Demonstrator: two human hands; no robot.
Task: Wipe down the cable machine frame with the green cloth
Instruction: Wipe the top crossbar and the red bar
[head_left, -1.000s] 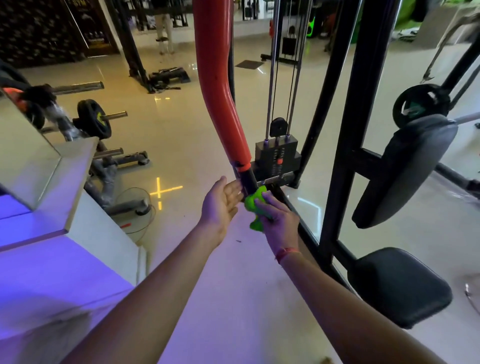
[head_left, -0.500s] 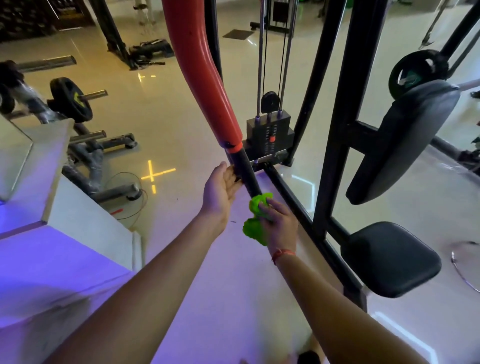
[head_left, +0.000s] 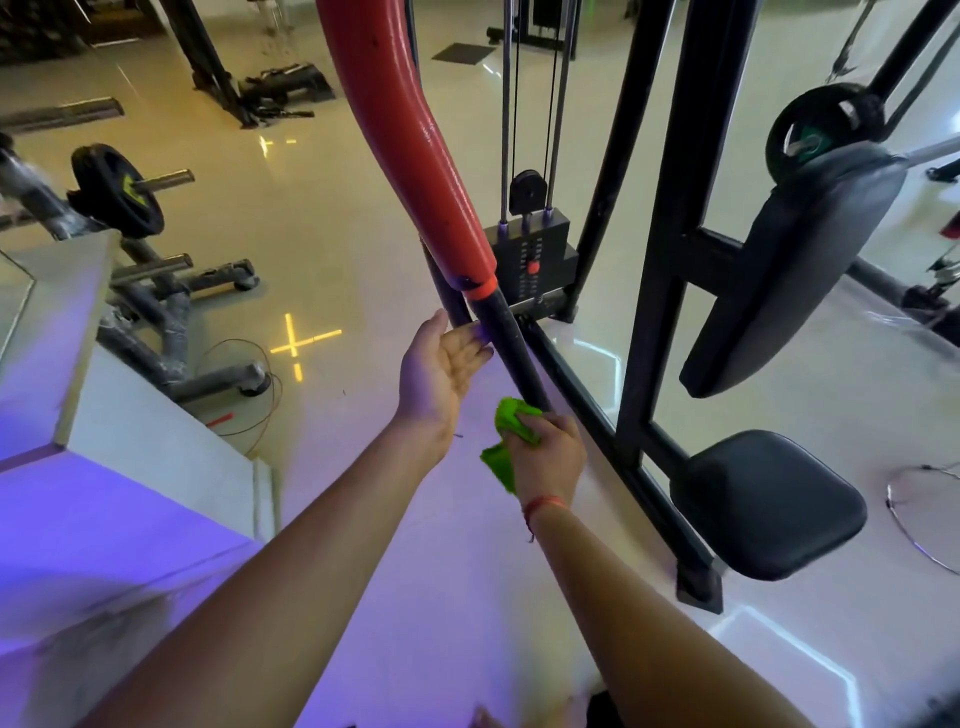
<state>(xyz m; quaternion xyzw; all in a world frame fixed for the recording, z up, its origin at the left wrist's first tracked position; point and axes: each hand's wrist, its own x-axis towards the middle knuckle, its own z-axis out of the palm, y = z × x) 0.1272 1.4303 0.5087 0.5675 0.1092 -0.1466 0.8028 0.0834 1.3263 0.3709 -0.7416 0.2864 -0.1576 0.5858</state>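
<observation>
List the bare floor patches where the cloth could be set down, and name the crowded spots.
Free: floor between the white platform and the black tube, beneath the left hand; floor around the yellow cross. Crowded: right of the green cloth, where base rail, upright and seat cluster.

Glossy pale tile floor (head_left: 332, 218) all round, catching a yellow cross of light (head_left: 298, 343). Violet glow washes a white stepped platform (head_left: 130, 467) at left. Beyond it, a rack with a weight plate (head_left: 117, 189). Farther back, dark equipment, possibly a bench, too blurred to name.
</observation>
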